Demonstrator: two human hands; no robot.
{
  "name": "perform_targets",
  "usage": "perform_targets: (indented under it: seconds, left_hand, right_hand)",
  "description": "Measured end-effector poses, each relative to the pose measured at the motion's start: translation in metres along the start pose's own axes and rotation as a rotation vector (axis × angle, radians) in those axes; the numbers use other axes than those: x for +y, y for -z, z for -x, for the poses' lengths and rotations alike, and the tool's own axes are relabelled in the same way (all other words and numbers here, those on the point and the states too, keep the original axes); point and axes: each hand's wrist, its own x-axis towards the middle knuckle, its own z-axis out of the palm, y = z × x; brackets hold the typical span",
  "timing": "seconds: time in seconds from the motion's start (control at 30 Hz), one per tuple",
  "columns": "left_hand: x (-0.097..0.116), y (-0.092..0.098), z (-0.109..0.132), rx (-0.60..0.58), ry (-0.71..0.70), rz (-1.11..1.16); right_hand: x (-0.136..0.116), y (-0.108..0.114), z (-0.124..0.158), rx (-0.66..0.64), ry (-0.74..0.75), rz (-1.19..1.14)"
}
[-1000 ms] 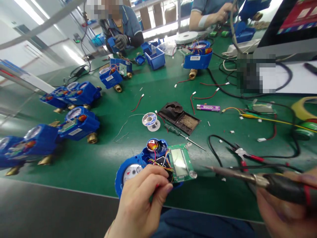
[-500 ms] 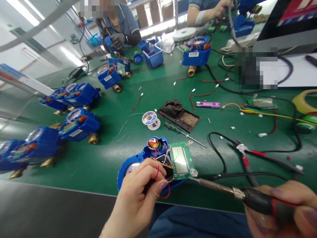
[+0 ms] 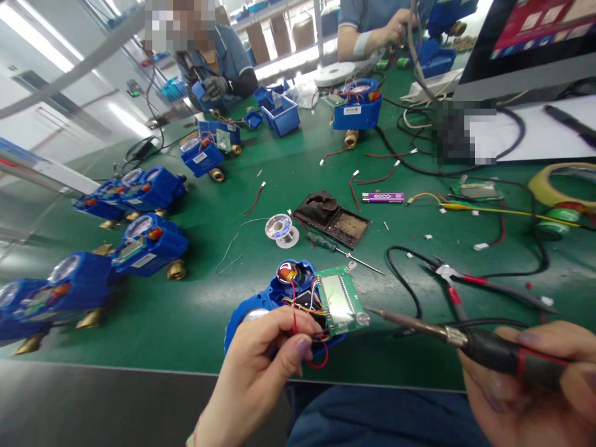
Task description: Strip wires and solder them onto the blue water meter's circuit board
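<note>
My left hand (image 3: 265,360) pinches a red wire (image 3: 321,363) at the lower edge of an opened blue water meter (image 3: 235,316). A green circuit board (image 3: 339,298) with a small display lies tilted on the meter, joined to it by several thin wires. Closed around the dark handle of a soldering iron (image 3: 419,326) is my right hand (image 3: 521,379). The iron's tip points left, close to the board's right edge; whether it touches cannot be told. A spool of solder wire (image 3: 282,231) stands behind the meter, its loose end trailing left.
Behind the spool lie a soldering stand with sponge (image 3: 351,228) and a screwdriver (image 3: 349,253). Red-handled cutters (image 3: 451,276) and black cables are at right. More blue meters (image 3: 149,248) line the left side. Co-workers sit across the green table (image 3: 186,335).
The soldering iron's tip has moved up and slightly right, from the board's lower edge to beside its right edge. My left hand keeps its pinch by the wires. The view has shifted slightly.
</note>
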Motion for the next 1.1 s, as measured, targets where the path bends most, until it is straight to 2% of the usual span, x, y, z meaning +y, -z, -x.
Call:
perform_targets:
  seconds: [0.1, 0.2, 0.3, 0.43, 0.53, 0.73, 0.87, 0.97, 1.1]
  left_hand:
    - [-0.003, 0.003, 0.000, -0.008, 0.024, 0.183]
    - [-0.008, 0.006, -0.002, -0.042, -0.058, 0.364]
    - [-0.011, 0.008, -0.005, -0.050, -0.117, 0.444]
    - [-0.014, 0.006, -0.007, 0.116, -0.146, 0.425]
    - [-0.014, 0.003, -0.006, 0.236, -0.142, 0.445]
    - [-0.011, 0.001, -0.003, 0.343, -0.187, 0.638]
    - [-0.009, 0.003, 0.002, 0.480, -0.281, 0.721]
    - [-0.008, 0.004, 0.004, 0.514, -0.331, 0.813]
    - [-0.010, 0.005, 0.005, 0.468, -0.315, 0.906]
  right_hand:
    - [-0.002, -0.005, -0.009, 0.038, 0.007, -0.161]
    - [-0.005, -0.011, -0.016, 0.059, 0.013, -0.192]
    - [-0.008, -0.015, -0.022, 0.057, 0.023, -0.223]
    - [-0.007, -0.017, -0.033, 0.050, 0.046, -0.227]
    - [-0.002, -0.019, -0.044, 0.018, 0.060, -0.140]
    - [0.015, -0.031, -0.071, -0.147, -0.191, -0.107]
    - [0.029, -0.047, -0.085, -0.220, -0.283, -0.152]
    - [0.041, -0.059, -0.091, -0.227, -0.318, -0.172]
    - [0.055, -0.061, -0.098, -0.147, -0.356, -0.183]
